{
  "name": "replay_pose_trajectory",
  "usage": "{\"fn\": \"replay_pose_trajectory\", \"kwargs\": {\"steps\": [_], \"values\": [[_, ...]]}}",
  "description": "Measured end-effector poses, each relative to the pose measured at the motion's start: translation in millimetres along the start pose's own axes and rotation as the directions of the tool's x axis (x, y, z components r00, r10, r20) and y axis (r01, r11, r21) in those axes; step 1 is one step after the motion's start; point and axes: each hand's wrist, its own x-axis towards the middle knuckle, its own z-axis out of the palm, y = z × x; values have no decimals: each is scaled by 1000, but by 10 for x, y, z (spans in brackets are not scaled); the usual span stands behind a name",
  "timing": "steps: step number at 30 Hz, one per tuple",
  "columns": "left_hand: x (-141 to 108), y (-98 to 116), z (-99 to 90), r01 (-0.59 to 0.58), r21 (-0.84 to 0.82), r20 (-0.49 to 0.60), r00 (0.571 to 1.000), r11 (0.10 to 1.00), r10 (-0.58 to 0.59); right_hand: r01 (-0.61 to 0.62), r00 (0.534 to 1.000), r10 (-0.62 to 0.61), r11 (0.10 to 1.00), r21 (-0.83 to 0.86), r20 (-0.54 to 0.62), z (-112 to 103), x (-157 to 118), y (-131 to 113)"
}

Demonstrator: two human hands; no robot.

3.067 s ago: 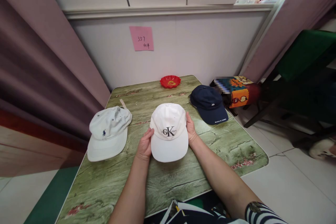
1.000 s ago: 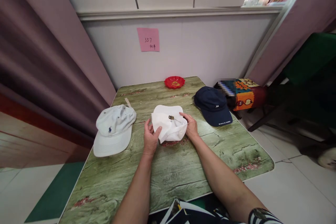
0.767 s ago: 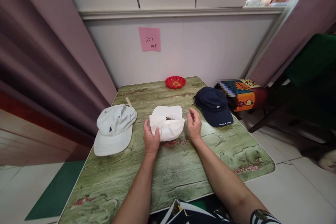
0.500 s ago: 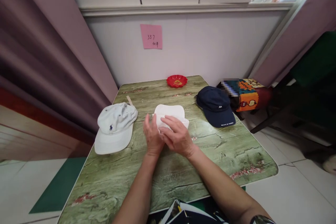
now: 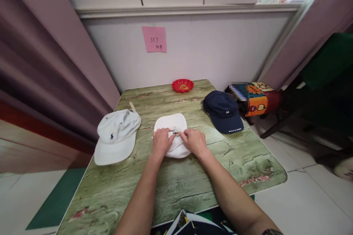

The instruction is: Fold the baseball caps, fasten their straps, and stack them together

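Note:
A white cap [image 5: 176, 150] rests on the green wood-patterned table [image 5: 193, 191], its brim towards the wall and small dark lettering at its front. My left hand [image 5: 162, 141] grips the cap's left side, and my right hand [image 5: 194, 141] grips its right side, thumbs close together by the lettering. To the left lies a pale cap [image 5: 118, 132] with a small dark blue logo, its strap sticking up behind. A navy cap [image 5: 224, 112] sits on the right, brim facing me.
Near the wall is a red scalloped dish [image 5: 182, 85]. A pink note [image 5: 154, 39] hangs on the wall. Beyond the table's right edge stands a stool with a colourful cover [image 5: 257, 104]. A purple curtain [image 5: 55, 36] borders the left.
The white cap's crown is now spread towards me, showing its lettering. My hands have moved to opposite sides of it. The view has shifted slightly.

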Motion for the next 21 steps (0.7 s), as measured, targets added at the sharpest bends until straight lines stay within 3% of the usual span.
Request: {"fn": "replay_pose_trajectory", "kwargs": {"steps": [4, 8, 12, 14, 16, 18, 21], "values": [[-35, -63, -121, 103, -174, 3, 995, 979, -104, 10, 997, -12, 1000, 27, 80, 23, 43, 108], [-38, 124, -157, -15, -53, -112, 994, 998, 9, 53, 998, -64, 957, 286, 27, 49, 65, 112], [-45, 239, -100, -99, 25, -136, 986, 995, 101, 29, 999, -30, 713, 700, -11, -36, 103, -18], [-31, 174, -67, -52, -39, -145, 988, 998, 46, 9, 999, -42, 591, 807, 20, -154, 159, -146], [-5, 49, -44, 29, -186, -142, 988, 982, -56, -16, 997, -55, 537, 843, 53, -285, 243, -293], [20, -84, -38, 122, -437, -100, 978, 891, -183, -80, 994, -29, 497, 864, 109, -362, 332, -420], [33, -210, -68, 245, -772, 61, 947, 586, -317, -221, 972, 25, 423, 879, 232, -255, 410, -483]]}}
